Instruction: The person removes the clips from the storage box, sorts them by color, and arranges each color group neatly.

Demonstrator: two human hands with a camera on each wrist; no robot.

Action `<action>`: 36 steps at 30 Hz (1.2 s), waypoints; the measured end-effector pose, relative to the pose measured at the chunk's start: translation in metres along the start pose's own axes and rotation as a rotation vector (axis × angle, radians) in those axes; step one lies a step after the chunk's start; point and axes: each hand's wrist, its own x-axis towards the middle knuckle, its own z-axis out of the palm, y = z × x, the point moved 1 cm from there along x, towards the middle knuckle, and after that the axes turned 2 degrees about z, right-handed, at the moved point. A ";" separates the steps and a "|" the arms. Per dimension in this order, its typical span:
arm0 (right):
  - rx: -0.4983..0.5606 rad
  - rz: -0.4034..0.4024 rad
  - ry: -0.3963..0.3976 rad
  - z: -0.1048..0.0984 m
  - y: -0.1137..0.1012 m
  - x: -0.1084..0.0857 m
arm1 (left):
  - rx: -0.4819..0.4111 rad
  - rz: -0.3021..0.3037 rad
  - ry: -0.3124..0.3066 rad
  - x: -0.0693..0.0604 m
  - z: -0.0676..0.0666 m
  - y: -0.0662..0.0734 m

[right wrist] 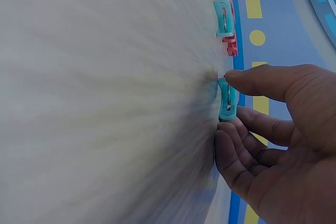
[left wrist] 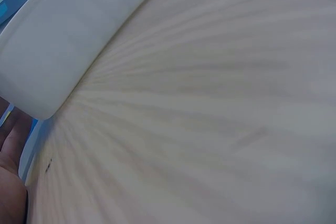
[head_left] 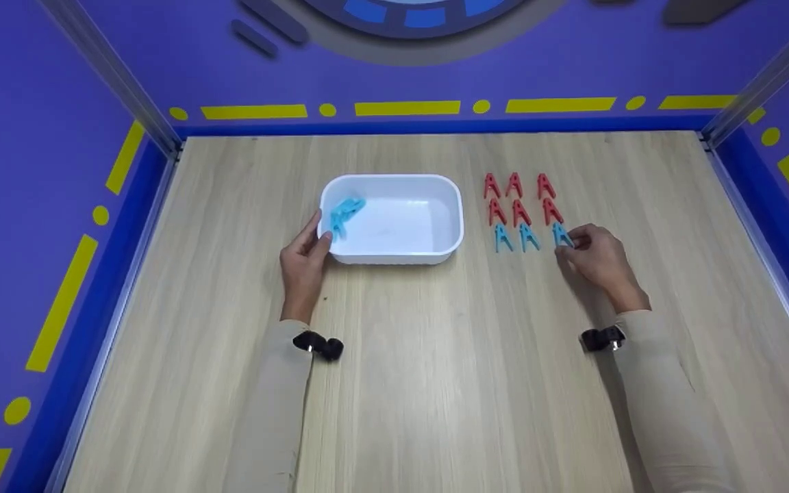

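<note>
At its left end, the white plastic bin (head_left: 398, 259) is held by my left hand (head_left: 304, 263), with the thumb by the front corner and the fingers along the side wall. Inside the bin lie a few light-blue clothespins (head_left: 348, 208), bunched at the left. My right hand (head_left: 600, 259) pinches a light-blue clothespin (head_left: 561, 235) between thumb and fingers at the tabletop, also seen as a turquoise clothespin (right wrist: 228, 100) in the right wrist view. Left of it, a blue clothespin (head_left: 503, 237) and another blue clothespin (head_left: 529, 237) complete the front row.
Behind the blue row lie two rows of red clothespins (head_left: 514, 184), with a wider gap before the rightmost column. The wooden table (head_left: 435, 383) is bounded by a purple-blue back wall (head_left: 408, 85) and side walls. Both wrists wear black cameras.
</note>
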 end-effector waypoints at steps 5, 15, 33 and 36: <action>0.016 -0.018 0.009 -0.003 -0.002 -0.001 | 0.000 0.003 -0.003 0.000 0.000 -0.001; 0.086 -0.110 0.051 0.001 -0.024 -0.001 | -0.006 0.008 0.000 0.000 -0.001 0.000; 0.254 -0.469 0.116 0.058 -0.110 0.011 | 0.016 0.005 0.005 0.000 0.001 -0.002; 0.266 -0.484 0.078 0.067 -0.124 0.011 | 0.010 -0.015 0.013 0.000 0.000 -0.001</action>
